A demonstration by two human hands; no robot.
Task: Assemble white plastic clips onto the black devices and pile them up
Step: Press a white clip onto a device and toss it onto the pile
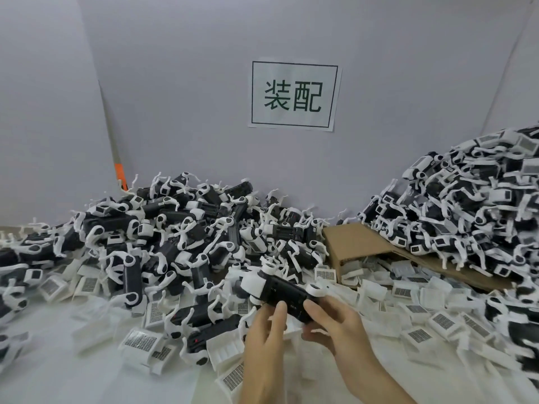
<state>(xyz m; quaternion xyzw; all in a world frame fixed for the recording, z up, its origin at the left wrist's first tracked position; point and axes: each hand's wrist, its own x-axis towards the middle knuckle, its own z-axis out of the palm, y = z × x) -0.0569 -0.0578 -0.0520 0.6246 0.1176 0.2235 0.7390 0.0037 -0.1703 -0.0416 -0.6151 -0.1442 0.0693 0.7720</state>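
Find at left a heap of clipped units (175, 228), with loose white clips (140, 342) strewn before it. Pinches the black device (287, 294) at its near edge with the left hand (264, 339) and curls the right hand (335, 322) round its right end, low at centre. Probably seating the white clip (250, 282) on the left end: brace with the right, press squarely, spare the thin arms. Find further right a cardboard box (353, 243) on its side, white parts at its mouth, a taller heap (466, 217) leaning on it.

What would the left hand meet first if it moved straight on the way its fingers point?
The black device, already touching the left hand; beyond that, probably the pile of devices, though depth is unclear.
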